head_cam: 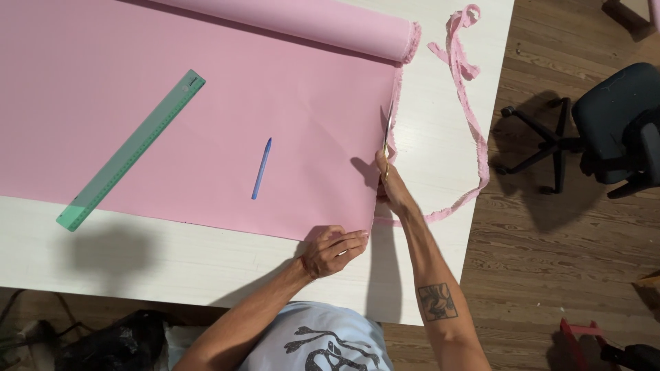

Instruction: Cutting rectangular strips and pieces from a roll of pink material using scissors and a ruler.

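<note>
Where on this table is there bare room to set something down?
Bare white table runs along the near edge, below the pink fabric, left of the left hand. It is crowded by the right hand with scissors and the trimmed strip.

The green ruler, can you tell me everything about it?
The long, see-through green plastic ruler lies flat and slanted on the pink fabric sheet. Tick marks run along one edge. Its lower end sticks out over the white table. No hand touches it; a blue pen lies apart to its right.
</note>
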